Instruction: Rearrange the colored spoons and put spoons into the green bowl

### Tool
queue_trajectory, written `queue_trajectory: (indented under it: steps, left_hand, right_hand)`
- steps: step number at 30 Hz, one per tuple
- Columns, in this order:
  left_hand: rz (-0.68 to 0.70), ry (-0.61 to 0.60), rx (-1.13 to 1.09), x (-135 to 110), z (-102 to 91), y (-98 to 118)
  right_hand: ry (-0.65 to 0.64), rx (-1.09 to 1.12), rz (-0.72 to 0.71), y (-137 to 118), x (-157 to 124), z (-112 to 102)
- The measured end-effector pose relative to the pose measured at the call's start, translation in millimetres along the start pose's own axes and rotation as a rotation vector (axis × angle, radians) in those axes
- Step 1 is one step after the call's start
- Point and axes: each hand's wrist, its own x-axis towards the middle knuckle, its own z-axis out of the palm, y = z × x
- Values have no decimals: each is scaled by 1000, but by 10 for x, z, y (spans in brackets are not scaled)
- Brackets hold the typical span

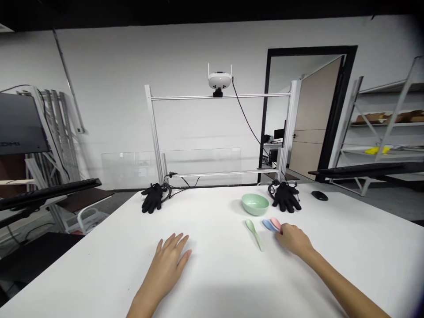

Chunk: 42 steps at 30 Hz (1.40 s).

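My left hand (168,264) rests low over the white table with its fingers spread and nothing in it. On the right, my right hand (294,239) is closed over the handles of a blue spoon (269,225) and a pink spoon (275,223). Their bowls stick out past the fingers, side by side, while the handles are hidden under the hand. A light green spoon (254,234) lies apart, left of these two. Behind the spoons stands a green bowl (255,205), upright.
Black gloves with cables, a left one (153,198) and a right one (286,197), lie at the back of the table (212,274). A black mouse (319,195) is at the back right. Behind the table rises a metal frame (185,97) carrying a white camera device (220,80).
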Motion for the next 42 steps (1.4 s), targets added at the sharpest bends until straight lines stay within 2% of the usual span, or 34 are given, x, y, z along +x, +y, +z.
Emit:
queue_trajectory:
  steps: [15, 28, 37, 42]
  left_hand:
    - [8, 17, -5, 2, 21, -9]
    - [1, -8, 4, 7, 12, 12]
    - [4, 4, -2, 5, 14, 6]
    - [-4, -11, 9, -4, 4, 12]
  right_hand:
    - [79, 28, -25, -22, -21, -148]
    - [82, 23, -65, -137, -32, -525]
    - [147, -5, -60, -317, 272, -667]
    - [132, -22, -47, -435, 529, -690]
